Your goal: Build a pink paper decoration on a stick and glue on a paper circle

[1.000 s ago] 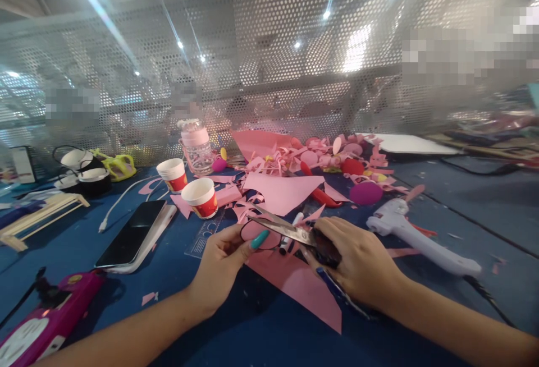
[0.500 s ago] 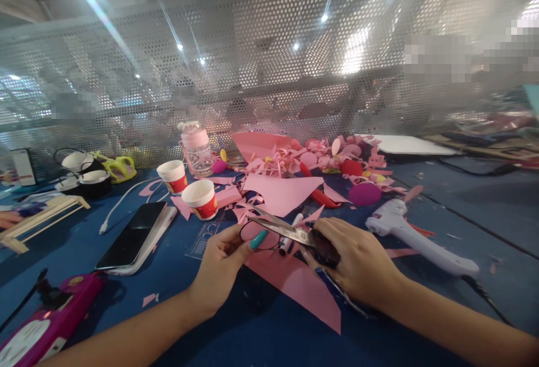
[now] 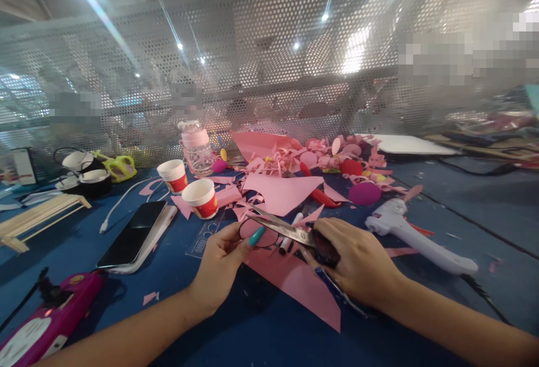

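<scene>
Between thumb and fingers, my left hand (image 3: 222, 263) pinches a pink paper circle (image 3: 263, 236) with a dark outline along its edge. My right hand (image 3: 357, 257) is closed round the dark handles of a pair of scissors (image 3: 301, 234). The blades point left, lie at the circle's upper edge and are slightly apart. Below both hands a large pink paper piece (image 3: 301, 285) rests on the blue table. A white marker (image 3: 291, 233) with a dark end shows behind the scissors. Beside my right wrist lies a dark blue pen-like thing (image 3: 337, 288), partly hidden.
Two paper cups (image 3: 200, 198), a phone (image 3: 133, 235) and a clear ruler (image 3: 200, 239) are on the left. Pink scraps (image 3: 278, 193) pile up ahead. A white glue gun (image 3: 421, 238) lies right. A magenta power strip (image 3: 54, 313) sits at the near left.
Both hands stay almost in place, with the circle and scissors shifting very slightly. At the far left, another person's hand has gone from beside the wooden stick frame.
</scene>
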`<state>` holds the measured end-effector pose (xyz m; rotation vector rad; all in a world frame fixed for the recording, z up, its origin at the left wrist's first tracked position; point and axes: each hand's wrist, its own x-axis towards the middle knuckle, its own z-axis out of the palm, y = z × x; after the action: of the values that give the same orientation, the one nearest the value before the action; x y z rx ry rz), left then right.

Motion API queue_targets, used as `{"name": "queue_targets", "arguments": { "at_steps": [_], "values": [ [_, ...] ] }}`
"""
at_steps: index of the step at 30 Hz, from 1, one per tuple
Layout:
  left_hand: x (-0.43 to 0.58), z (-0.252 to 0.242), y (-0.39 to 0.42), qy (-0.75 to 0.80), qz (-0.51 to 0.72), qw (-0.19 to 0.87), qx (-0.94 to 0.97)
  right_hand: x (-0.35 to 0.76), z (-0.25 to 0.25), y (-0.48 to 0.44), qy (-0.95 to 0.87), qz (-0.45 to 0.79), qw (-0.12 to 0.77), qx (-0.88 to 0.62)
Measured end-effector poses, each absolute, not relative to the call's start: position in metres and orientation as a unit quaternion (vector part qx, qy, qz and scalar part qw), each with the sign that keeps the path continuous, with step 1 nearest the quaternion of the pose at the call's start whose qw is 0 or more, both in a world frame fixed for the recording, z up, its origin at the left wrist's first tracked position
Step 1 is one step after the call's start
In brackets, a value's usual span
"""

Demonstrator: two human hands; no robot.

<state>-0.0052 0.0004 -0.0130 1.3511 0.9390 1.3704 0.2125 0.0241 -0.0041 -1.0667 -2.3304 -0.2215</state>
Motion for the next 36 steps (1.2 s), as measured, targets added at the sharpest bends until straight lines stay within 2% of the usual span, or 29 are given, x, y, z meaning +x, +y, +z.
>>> {"name": "queue_targets", "arguments": {
  "at_steps": [9,18,29,36],
  "values": [
    [-0.0065,-0.0126,0.0005,0.389,0.556,0.477,0.559,0.2095,-0.0025,0.0237,-0.869,-0.083,0.288,-0.393],
    [-0.0041,-0.0130,0.0014,0.372,0.542,0.543,0.523,0.2104,-0.0041,0.0236,-0.868,-0.084,0.284,-0.399],
    [-0.0037,-0.0120,0.0003,0.369,0.552,0.531,0.527,0.2105,-0.0035,0.0237,-0.865,-0.046,0.283,-0.413],
    [-0.0023,-0.0108,0.0016,0.376,0.558,0.520,0.526,0.2096,-0.0049,0.0221,-0.844,-0.083,0.283,-0.448]
  ]
}}
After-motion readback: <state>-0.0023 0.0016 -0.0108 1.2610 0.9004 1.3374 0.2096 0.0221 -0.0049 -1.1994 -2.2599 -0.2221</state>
